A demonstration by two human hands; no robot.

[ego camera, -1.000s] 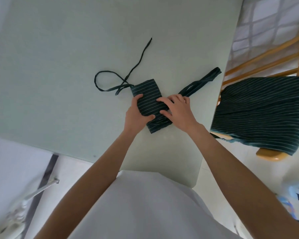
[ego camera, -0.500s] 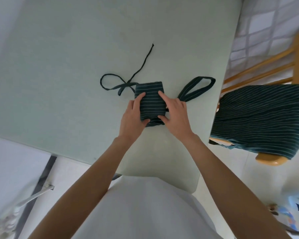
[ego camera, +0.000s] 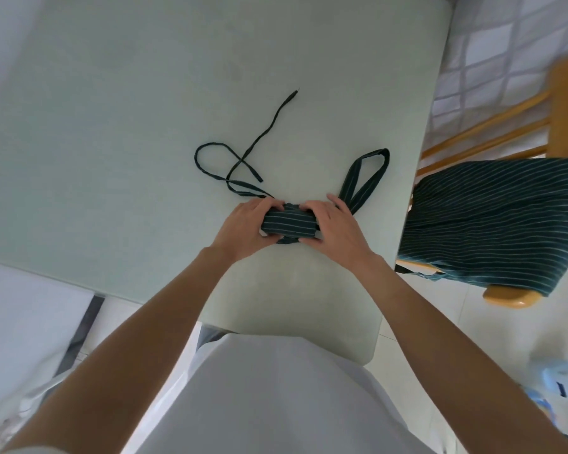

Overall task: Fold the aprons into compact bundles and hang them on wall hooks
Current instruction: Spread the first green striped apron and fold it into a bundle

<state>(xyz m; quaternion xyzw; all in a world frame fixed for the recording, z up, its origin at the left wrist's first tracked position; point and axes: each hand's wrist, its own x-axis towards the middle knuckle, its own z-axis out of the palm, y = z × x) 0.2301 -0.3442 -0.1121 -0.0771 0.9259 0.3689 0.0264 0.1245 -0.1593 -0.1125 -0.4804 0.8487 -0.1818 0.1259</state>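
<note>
Apron bundle (ego camera: 289,222) sits on the tabletop (ego camera: 145,93) near the front edge, rolled tight, stripes running across. Left hand (ego camera: 245,227) and right hand (ego camera: 336,229) both clamped on its ends, fingers curled over the top, thumbs under. Neck loop (ego camera: 366,173) sticks out far-right of the roll; thin tie strings (ego camera: 240,158) trail far-left, one looped, lying loose on the tabletop. 2nd apron (ego camera: 492,221) is draped over the wooden chair (ego camera: 505,294), well apart to the right, not folded yet.

Judgement: we're at the compacting step. To do it well, we keep even pressure on both ends so the roll doesn't spring open, and keep the neck loop free, since it's prob what goes on the hook.
</note>
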